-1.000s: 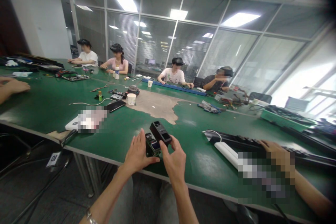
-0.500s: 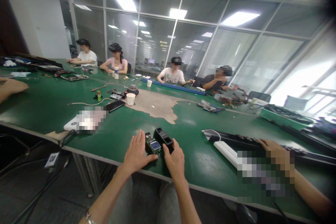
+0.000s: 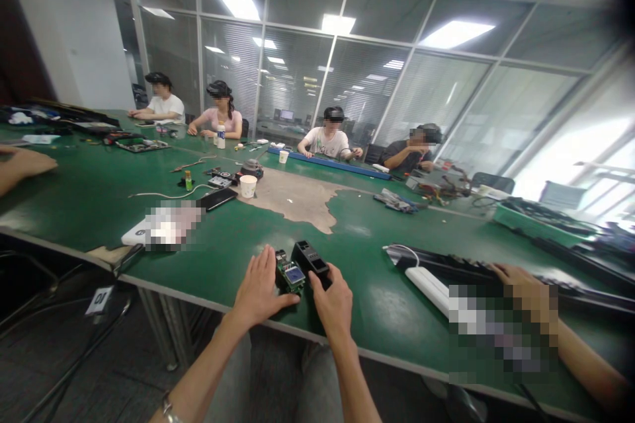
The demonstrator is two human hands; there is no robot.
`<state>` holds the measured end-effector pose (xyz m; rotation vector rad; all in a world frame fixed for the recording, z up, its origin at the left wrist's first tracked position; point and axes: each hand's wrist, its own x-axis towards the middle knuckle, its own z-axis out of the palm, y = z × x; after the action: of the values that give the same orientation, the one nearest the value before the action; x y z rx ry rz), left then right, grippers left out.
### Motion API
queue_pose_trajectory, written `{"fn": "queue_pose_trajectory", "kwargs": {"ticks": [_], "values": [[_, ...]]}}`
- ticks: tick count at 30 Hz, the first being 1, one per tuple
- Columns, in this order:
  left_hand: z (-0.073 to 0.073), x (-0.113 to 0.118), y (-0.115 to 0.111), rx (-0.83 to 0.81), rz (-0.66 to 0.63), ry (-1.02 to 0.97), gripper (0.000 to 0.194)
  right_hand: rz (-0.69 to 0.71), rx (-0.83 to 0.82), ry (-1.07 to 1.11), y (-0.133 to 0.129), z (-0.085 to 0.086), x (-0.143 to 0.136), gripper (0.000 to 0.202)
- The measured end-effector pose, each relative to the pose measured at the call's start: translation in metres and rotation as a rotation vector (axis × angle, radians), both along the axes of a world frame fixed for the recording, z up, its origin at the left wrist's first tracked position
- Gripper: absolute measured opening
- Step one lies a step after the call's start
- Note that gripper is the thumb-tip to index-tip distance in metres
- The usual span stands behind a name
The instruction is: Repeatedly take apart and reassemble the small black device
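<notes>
- Fingers [image 3: 260, 264] of your left hand [image 3: 256, 291] lie together and straight, pointing away from the near edge of the bench [image 3: 387, 317]; the thumb is spread away from them, toward the board's near end.
- Between that thumb and those fingers sits a small circuit board [image 3: 284, 269] with its screen [image 3: 296, 274] facing up; whether your left hand touches it, you cannot tell from here.
- Your right hand [image 3: 336, 297] has its thumb and fingers closed on the near end of a black housing [image 3: 309, 256], which has openings in its upper face.
- Board and housing are side by side just in from the bench's near edge, the housing to the right.
- Farther left, set back from the near edge, you have a white object [image 3: 133, 234], partly pixelated, with a dark phone [image 3: 219, 199] beyond it and a paper cup [image 3: 248, 186] near the phone.
- Past your hands, toward the middle of the bench, spreads a bare tan patch [image 3: 302, 201].
- On your right, near the same edge, lies a white bar [image 3: 427, 287], and just past it a co-worker's hand [image 3: 520, 285] rests over long black parts [image 3: 466, 263].
- Along the far edge, a long blue bar [image 3: 327, 164] lies before a seated person [image 3: 327, 142].
</notes>
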<state>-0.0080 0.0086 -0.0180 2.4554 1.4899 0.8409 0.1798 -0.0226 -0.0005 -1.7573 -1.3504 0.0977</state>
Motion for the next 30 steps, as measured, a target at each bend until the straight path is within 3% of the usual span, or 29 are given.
{"fn": "queue_pose_trajectory", "kwargs": {"ticks": [5,10,22,26,30], "values": [[0.000,0.000,-0.001,-0.007,0.010,0.011,0.118,0.037,0.080,0.207,-0.010,0.024,-0.011,0.048],[-0.004,0.001,0.000,0.015,0.010,-0.029,0.117,0.091,0.084,0.109,-0.019,0.037,-0.028,0.047],[0.009,0.002,-0.009,0.023,0.000,-0.173,0.126,0.062,-0.081,-0.165,-0.026,0.034,-0.053,0.045],[0.010,0.001,-0.008,0.017,-0.012,-0.164,0.125,0.065,-0.166,-0.182,-0.026,0.022,-0.052,0.049],[0.010,0.000,-0.008,0.009,-0.007,-0.153,0.125,0.094,-0.107,-0.160,-0.025,0.007,-0.049,0.062]]}}
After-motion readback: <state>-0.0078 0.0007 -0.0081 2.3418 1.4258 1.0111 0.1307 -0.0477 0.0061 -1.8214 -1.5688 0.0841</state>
